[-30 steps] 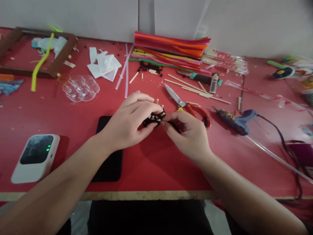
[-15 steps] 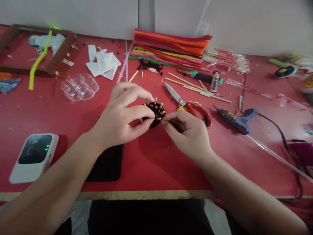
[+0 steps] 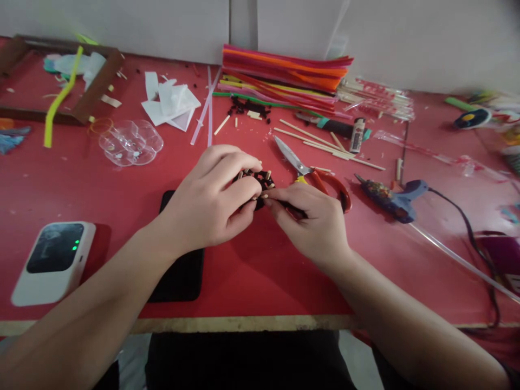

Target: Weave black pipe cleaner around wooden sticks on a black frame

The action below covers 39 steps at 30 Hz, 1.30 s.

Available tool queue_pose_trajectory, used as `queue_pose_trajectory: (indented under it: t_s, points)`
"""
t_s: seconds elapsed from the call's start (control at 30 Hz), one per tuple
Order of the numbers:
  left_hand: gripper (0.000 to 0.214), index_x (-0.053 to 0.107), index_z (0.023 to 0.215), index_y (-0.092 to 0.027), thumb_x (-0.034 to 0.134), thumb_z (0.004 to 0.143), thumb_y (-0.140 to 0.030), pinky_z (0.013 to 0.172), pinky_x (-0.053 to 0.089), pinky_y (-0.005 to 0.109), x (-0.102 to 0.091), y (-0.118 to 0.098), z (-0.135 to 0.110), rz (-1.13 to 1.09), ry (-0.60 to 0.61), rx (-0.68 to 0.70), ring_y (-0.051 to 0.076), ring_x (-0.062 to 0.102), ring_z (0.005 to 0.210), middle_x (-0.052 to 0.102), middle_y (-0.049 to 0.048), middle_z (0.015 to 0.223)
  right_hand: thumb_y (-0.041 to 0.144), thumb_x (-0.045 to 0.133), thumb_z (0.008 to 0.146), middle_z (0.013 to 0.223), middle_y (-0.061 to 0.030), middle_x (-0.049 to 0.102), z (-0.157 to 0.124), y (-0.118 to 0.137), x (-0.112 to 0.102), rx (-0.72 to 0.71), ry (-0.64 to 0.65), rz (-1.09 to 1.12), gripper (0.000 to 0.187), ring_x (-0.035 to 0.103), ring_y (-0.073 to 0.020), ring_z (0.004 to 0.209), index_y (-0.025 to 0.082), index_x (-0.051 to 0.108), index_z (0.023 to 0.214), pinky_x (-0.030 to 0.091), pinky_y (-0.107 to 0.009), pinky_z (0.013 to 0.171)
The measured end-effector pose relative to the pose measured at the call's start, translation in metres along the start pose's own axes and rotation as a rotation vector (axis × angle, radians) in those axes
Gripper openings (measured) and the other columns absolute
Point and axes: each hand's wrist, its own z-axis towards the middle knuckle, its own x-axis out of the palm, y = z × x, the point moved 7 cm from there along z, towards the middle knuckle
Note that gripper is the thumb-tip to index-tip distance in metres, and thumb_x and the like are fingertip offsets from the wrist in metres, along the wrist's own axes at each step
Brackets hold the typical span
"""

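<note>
My left hand (image 3: 211, 200) is closed round a small black woven piece (image 3: 262, 181) with short wooden sticks poking out of it, held just above the red table (image 3: 264, 271). My right hand (image 3: 312, 222) pinches a black strand at the piece's right edge, fingertips pressed together. The two hands meet at the table's middle. Most of the piece is hidden under my left fingers. Scissors with red handles (image 3: 314, 176) lie just behind my right hand.
A black phone (image 3: 179, 271) lies under my left wrist, a white device with green lights (image 3: 52, 262) at the left. Blue glue gun (image 3: 394, 197) with cord at right. Pipe cleaners (image 3: 284, 76), wooden sticks (image 3: 320, 143), clear plastic tray (image 3: 130, 143), white paper scraps (image 3: 170, 105) behind.
My left fingers have curled further over the black piece, hiding more of it. The piece has turned a little. My right hand stays pinched at its right edge.
</note>
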Motion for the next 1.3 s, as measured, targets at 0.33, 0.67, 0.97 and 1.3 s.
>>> queue_pose_trajectory:
  t_s: [0.33, 0.67, 0.97, 1.3]
  points:
    - [0.007, 0.063, 0.093, -0.02, 0.061, 0.092, -0.013, 0.106, 0.05, 0.057, 0.0035, -0.0006, -0.001, 0.011, 0.002, -0.041, 0.035, 0.059, 0.125, 0.065, 0.0129, 0.131, 0.006, 0.064, 0.093, 0.088, -0.0023, 0.079, -0.001, 0.0018, 0.0021, -0.077, -0.009, -0.027, 0.018, 0.074, -0.0132, 0.079, 0.018, 0.077, 0.096, 0.059, -0.024, 0.074]
    - [0.013, 0.066, 0.092, -0.02, 0.056, 0.093, -0.012, 0.107, 0.052, 0.058, 0.0031, -0.0042, -0.0011, 0.081, 0.02, -0.065, 0.035, 0.058, 0.127, 0.063, 0.0113, 0.136, 0.009, 0.061, 0.098, 0.085, -0.0046, 0.073, -0.0052, 0.0058, 0.0038, -0.272, -0.042, -0.154, 0.014, 0.07, -0.0135, 0.075, 0.017, 0.072, 0.102, 0.057, -0.024, 0.069]
    - [0.001, 0.065, 0.088, -0.019, 0.064, 0.087, -0.019, 0.101, 0.053, 0.062, 0.0053, -0.0063, -0.0007, 0.071, -0.015, -0.134, 0.039, 0.061, 0.122, 0.065, 0.0154, 0.125, 0.01, 0.06, 0.099, 0.086, -0.0041, 0.072, -0.0064, 0.0032, 0.0077, -0.252, -0.045, -0.15, 0.014, 0.068, -0.0137, 0.074, 0.019, 0.071, 0.103, 0.056, -0.026, 0.068]
    - [0.006, 0.07, 0.085, -0.018, 0.071, 0.09, -0.022, 0.107, 0.048, 0.063, -0.0027, -0.0057, -0.0035, 0.115, -0.058, -0.156, 0.039, 0.055, 0.128, 0.06, 0.0148, 0.141, 0.011, 0.06, 0.099, 0.086, -0.0032, 0.073, -0.005, 0.0008, 0.0076, -0.19, -0.044, -0.084, 0.015, 0.07, -0.0147, 0.078, 0.021, 0.071, 0.102, 0.057, -0.027, 0.071]
